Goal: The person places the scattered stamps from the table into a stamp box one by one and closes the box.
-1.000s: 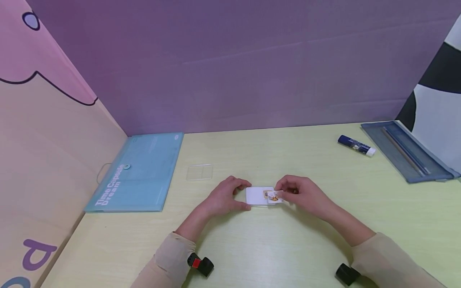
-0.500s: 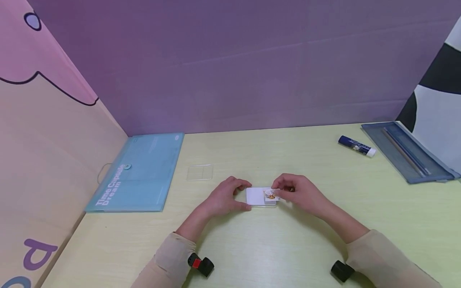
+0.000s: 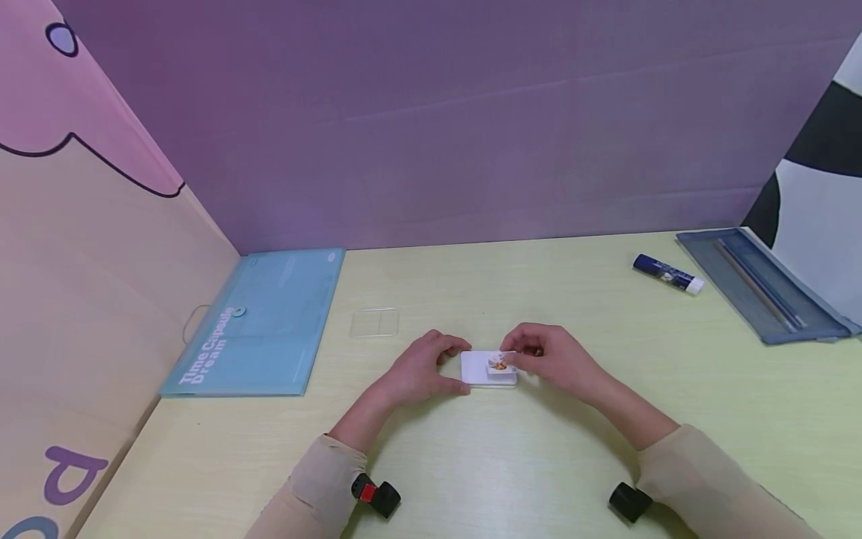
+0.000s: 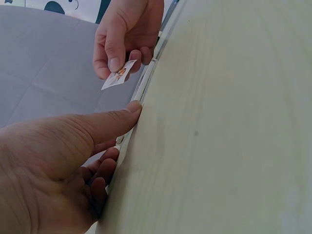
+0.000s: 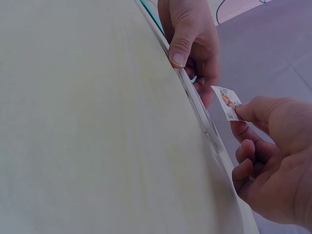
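Picture slip [image 5: 225,102] in right hand [image 3: 555,361], thumb against printed face

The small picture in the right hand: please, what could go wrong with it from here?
The picture is pinched by one side, above the white card, so it might land crooked or slip from the right hand.
The left hand holds only one end of the card, so a push could perhaps shift it.
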`<state>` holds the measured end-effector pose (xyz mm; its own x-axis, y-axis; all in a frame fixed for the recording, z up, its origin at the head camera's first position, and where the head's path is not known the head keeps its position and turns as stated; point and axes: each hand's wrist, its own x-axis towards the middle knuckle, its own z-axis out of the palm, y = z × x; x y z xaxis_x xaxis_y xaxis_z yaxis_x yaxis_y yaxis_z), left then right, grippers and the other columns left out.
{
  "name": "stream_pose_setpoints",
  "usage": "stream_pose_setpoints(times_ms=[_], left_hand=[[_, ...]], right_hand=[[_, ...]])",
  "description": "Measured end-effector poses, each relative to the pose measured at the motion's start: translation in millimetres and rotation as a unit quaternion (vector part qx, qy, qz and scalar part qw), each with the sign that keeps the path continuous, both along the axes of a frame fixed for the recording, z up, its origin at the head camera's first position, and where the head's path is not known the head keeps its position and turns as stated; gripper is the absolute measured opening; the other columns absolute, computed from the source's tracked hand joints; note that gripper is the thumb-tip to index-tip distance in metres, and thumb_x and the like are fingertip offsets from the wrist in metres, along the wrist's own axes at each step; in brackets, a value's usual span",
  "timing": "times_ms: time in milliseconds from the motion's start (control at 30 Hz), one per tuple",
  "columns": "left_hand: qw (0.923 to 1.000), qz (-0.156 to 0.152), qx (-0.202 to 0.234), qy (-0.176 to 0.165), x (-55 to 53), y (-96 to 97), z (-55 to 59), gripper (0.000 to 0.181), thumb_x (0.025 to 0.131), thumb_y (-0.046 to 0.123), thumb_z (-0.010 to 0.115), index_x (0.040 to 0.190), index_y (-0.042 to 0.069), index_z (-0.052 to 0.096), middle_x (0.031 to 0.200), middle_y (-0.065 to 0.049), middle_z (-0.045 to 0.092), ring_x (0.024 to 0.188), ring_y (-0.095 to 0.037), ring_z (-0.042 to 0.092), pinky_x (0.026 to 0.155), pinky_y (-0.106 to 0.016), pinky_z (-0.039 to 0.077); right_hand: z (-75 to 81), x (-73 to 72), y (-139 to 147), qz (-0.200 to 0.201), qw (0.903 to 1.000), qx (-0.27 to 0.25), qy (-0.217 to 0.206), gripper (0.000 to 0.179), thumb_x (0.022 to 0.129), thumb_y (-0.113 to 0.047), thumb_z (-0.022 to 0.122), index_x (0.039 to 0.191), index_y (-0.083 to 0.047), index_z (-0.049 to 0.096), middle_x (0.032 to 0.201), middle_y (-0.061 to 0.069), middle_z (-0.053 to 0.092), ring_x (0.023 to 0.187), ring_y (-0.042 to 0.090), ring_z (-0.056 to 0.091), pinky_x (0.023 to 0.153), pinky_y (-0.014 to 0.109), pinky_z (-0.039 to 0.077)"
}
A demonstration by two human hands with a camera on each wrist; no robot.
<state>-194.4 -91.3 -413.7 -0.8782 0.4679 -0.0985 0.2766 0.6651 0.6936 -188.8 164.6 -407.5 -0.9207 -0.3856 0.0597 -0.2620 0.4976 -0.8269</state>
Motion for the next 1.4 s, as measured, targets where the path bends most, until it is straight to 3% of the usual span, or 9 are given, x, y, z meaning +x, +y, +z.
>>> stream_pose_setpoints(times_ms=[1400], left_hand=[[0.9998,-0.012,-0.003,0.014,1.8,-1.3,2.7,0.055,0.082,0.024,0.087,0.131,0.019,0.063,0.112,0.002,0.053,0.099,-0.017,0.048,0.086,-0.032,0.043]], right_hand=[[-3.2,-9.5,-25,0.018,0.9998,-0.009,0.000,0.006,0.092,-0.009,0.074,0.096,-0.013,0.073,0.087,-0.002,0.069,0.081,0.019,0.063,0.074,0.030,0.048]])
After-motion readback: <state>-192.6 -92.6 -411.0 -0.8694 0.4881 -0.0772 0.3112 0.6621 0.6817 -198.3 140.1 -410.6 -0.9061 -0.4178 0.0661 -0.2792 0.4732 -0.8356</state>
